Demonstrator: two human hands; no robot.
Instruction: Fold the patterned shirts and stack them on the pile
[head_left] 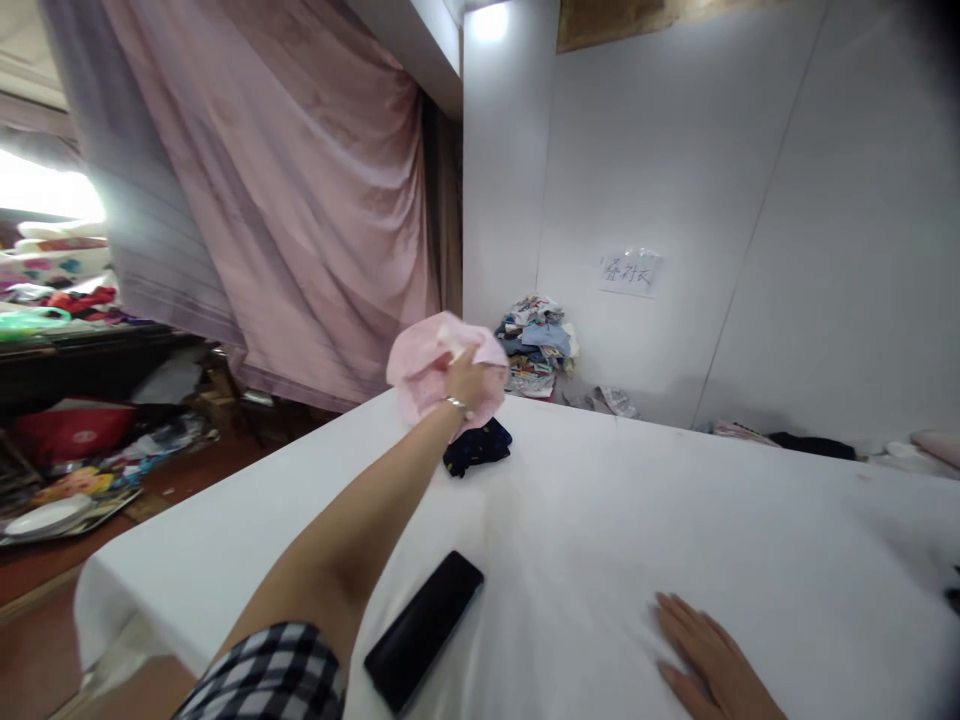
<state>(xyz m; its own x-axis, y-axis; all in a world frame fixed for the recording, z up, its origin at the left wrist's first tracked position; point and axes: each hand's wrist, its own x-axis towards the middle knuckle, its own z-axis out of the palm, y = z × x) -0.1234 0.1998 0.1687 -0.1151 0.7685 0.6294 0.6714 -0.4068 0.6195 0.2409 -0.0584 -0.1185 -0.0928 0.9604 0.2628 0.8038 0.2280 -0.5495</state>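
Note:
My left arm, in a black-and-white checked sleeve, reaches across to the far edge of the white-covered table. At its end my left hand is closed on a pink garment, bunched and slightly blurred; its exact kind does not show. Just below that garment, a dark navy folded cloth with small spots lies on the table, partly covered by the arm and the pink fabric. My right hand rests flat at the near right, fingers stretched out and holding nothing. Between my arms lies a black phone.
A stack of folded clothes stands beyond the table against the white wall. On that wall hangs a handwritten paper sign. A pink curtain hangs at left; a red bag and white plates sit low beside the table.

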